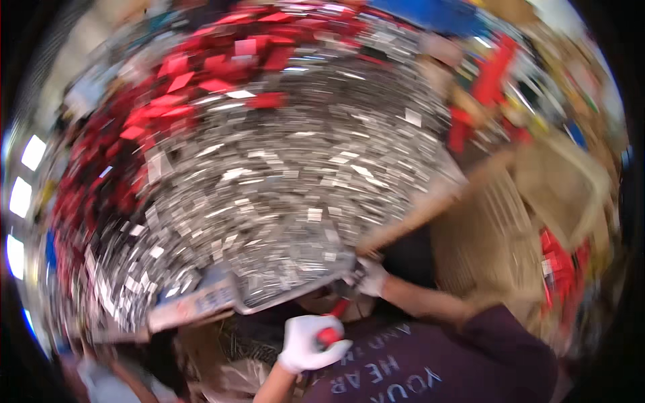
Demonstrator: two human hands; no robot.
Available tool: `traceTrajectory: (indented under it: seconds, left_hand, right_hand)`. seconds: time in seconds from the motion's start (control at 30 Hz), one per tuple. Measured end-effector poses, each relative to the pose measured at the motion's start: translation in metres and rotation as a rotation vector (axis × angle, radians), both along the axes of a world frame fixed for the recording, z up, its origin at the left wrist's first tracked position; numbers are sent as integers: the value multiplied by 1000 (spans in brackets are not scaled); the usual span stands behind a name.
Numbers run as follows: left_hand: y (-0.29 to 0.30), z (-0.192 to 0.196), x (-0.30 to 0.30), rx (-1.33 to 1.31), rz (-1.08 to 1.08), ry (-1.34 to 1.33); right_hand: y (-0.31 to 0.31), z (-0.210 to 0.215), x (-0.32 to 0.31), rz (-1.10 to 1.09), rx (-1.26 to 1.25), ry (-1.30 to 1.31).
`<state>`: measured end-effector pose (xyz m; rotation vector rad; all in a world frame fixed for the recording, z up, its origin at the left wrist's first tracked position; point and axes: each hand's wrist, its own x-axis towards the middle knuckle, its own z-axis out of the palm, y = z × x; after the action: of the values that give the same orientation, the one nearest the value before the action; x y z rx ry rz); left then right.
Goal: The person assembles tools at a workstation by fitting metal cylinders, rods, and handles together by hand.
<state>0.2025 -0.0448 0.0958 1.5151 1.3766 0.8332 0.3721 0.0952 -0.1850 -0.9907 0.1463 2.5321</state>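
A huge heap of small silver pieces fills the middle of the view, with red pieces banked along its far and left sides. A grey tray lies along the heap's near edge. My left hand, in a white glove, is closed around a small red-handled object just below that edge. My right hand, also gloved in white, grips the tray's right corner. The whole picture is motion-blurred, so the pieces' exact kind is unclear.
Brown cardboard boxes stand open at the right, one holding red packets. A flat board with a blue and red label lies at the heap's near left. Red items and a blue surface sit beyond.
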Motion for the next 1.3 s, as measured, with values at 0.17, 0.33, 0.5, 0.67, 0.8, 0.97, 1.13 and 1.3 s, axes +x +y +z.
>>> traceTrajectory:
  seconds: [0.17,0.33,0.5,0.67,0.8,0.97,1.13,1.3]
  left_hand:
    - [21,-3,32,346,75,-1]
    - [61,37,72,358,-289,-87]
    - [85,61,115,626,-398,155]
    - [92,123,112,1003,-363,261]
    - [95,151,106,1109,-237,105]
    - [99,130,113,1461,248,38]
    - [83,143,44,674,-217,82]
    - [158,54,-59,624,471,984]
  right_hand:
    - [20,119,10,-336,48,-189]
    - [9,189,82,-655,33,-89]
    - [17,157,158,-524,314,-436]
    - [38,73,285,92,607,-1076]
    - [56,-26,327,1021,947,-1820]
    - [72,-51,304,843,1158,-1804]
    - [75,-7,273,704,1434,-1776]
    - [67,117,235,1132,1274,-1714]
